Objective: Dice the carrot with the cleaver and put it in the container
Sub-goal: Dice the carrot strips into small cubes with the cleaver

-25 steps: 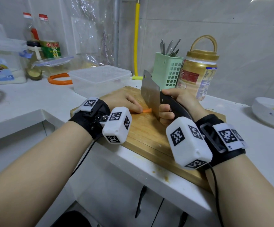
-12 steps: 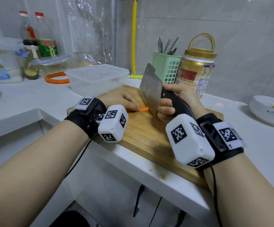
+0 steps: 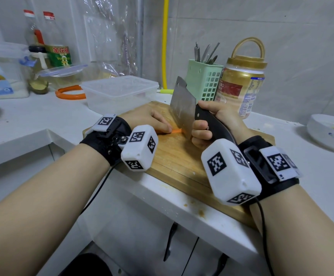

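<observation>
Lying on the wooden cutting board (image 3: 174,156), a short orange piece of carrot (image 3: 176,131) is pinned down by the left hand (image 3: 148,119), whose fingers are curled over it so that only its right end shows. The cleaver (image 3: 183,107) is gripped by the right hand (image 3: 216,120), the fingers wrapped round the black handle; the blade is held upright with its lower edge at the exposed end of the carrot. The clear plastic container (image 3: 120,93) is seen just behind the board, on the white counter (image 3: 32,118). A green utensil basket (image 3: 204,80) and a gold-lidded jar (image 3: 242,84) are placed behind the cleaver.
</observation>
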